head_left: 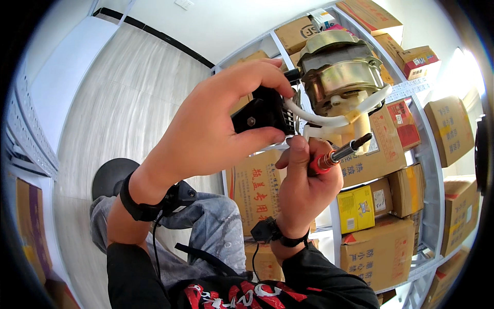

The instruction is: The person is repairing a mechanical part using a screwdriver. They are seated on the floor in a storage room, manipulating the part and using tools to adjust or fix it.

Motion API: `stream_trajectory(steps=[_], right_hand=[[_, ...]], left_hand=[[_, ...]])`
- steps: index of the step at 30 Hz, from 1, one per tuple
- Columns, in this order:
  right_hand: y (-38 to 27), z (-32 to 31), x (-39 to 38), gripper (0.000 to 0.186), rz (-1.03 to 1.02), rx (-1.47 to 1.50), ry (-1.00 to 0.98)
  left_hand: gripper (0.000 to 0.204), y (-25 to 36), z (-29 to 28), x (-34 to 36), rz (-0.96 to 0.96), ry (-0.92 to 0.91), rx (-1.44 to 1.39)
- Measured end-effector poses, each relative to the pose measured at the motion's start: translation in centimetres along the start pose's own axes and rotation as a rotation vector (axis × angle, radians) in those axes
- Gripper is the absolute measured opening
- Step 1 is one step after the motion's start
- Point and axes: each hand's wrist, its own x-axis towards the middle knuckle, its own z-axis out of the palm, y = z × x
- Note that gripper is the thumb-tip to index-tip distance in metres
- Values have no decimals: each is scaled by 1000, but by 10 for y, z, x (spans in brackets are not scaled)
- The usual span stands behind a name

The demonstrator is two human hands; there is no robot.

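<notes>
In front of me is an electric motor (339, 77) with a brassy metal housing and a pale plastic fitting below it. A white tube (329, 121) curves from that fitting toward my left hand. My left hand (218, 110) is closed around a black slotted part (262, 113) beside the motor, its fingertips at the tube's end. Just below, my right hand (306, 183) holds a screwdriver (342, 153) with a red collar, its tip pointing up and right, away from the black part. The right thumb reaches the black part's lower edge; whether it pinches anything there is hidden.
Metal shelving (337, 242) stacked with cardboard boxes (378, 252) stands behind the motor and to the right. A yellow box (356, 208) sits among them. Another shelf unit (31, 129) runs along the left. A round dark stool seat (110, 177) is beside my leg.
</notes>
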Motion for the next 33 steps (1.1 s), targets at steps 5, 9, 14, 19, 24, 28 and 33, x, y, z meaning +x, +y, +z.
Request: stream_trajectory(steps=[5,9,14,19,24,28,33], right_hand=[[9,-7,1,20,147,109,-14],[25,-14,4,22,203,196,-62],[36,-17,8,23,269,334,-91],[56,-22,17,23,228,334,-106],[71,-18,20,15,211,411,-104],[81,-15,20,13,197,460,-90],[86,-5,25,18,212,487,-66]], left_hand=[[54,2,3,-2,-22,21,3],[54,5,3,0,-3,24,64],[59,3,6,0,-18,67,68],[60,5,10,1,-46,71,38],[62,7,8,-1,-65,34,165],[62,6,11,-2,-56,29,172],[63,7,16,-3,-107,84,70]])
